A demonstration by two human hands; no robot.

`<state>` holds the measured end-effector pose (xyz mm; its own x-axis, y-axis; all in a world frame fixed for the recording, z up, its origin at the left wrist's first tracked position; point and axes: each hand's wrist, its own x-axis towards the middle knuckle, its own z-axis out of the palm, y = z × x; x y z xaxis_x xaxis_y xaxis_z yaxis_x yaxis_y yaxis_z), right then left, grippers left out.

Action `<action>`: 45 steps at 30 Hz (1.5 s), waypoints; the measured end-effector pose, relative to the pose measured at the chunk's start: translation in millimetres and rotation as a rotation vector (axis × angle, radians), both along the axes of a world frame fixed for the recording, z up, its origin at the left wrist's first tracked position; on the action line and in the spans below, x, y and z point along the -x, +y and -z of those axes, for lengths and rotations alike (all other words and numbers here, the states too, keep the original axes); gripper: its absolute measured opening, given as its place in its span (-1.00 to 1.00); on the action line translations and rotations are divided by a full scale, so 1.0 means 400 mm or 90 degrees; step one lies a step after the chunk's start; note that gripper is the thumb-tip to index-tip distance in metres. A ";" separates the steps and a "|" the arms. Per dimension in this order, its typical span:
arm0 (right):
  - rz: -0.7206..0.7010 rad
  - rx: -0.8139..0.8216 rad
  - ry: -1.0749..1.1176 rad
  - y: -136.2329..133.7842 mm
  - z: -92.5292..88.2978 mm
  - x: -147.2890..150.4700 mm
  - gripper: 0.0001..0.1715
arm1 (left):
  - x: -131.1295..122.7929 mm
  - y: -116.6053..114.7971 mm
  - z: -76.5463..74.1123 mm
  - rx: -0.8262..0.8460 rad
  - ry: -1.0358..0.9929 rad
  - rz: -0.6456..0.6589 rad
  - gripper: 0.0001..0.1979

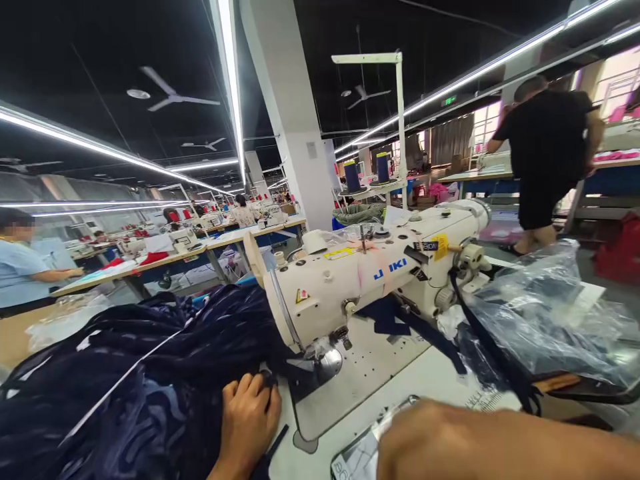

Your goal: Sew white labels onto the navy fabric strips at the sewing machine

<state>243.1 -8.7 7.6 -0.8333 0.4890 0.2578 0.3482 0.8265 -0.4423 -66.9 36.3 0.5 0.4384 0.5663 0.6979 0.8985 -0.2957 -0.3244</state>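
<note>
L hand (250, 415): grasping navy cloth (165, 363), nr sewing machine (350, 277).
R hand (433, 433): blurred, near right; grip can't tell.
Cloth: big heap left of machine, part reaching its near end.
Done: no finished seam vis.; amt left unclear.

Bright tube lights (229, 47), dark ceiling (115, 40), washed-out windows (620, 73), stretched edges, blurred right hand (425, 437)

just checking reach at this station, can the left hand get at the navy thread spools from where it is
Probably not: the left hand is low beside the dark fabric, and the sewing machine stands between it and the thread spools.
</note>
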 end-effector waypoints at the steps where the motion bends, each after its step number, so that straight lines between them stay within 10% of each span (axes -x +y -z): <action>1: 0.050 -0.054 -0.045 0.037 -0.013 0.001 -0.84 | 0.000 -0.011 0.002 0.001 -0.013 0.010 -0.63; 6: 0.377 -0.393 -0.276 0.196 0.025 -0.011 -0.71 | -0.025 -0.043 0.018 0.060 -0.097 0.001 -0.65; 16: 0.215 -0.543 -0.351 0.215 0.063 0.050 -0.74 | -0.049 -0.065 0.015 0.211 -0.230 -0.125 -0.64; 21: 0.271 -0.432 -0.286 0.201 0.035 0.085 -0.75 | -0.048 -0.072 0.016 0.251 -0.280 -0.143 -0.66; 26: 0.175 -0.050 0.076 0.118 0.024 0.240 -0.81 | -0.052 -0.078 0.010 0.272 -0.278 -0.162 -0.65; 29: 0.276 0.151 0.214 0.121 0.040 0.366 -0.73 | -0.052 -0.081 0.011 0.275 -0.269 -0.169 -0.64; 37: 0.359 0.138 0.209 0.195 0.066 0.480 -0.70 | -0.040 -0.076 0.034 0.211 -0.323 -0.095 -0.66; 45: 0.223 0.111 0.188 0.169 0.060 0.395 -0.75 | -0.027 -0.102 -0.022 0.270 -0.851 0.146 -0.73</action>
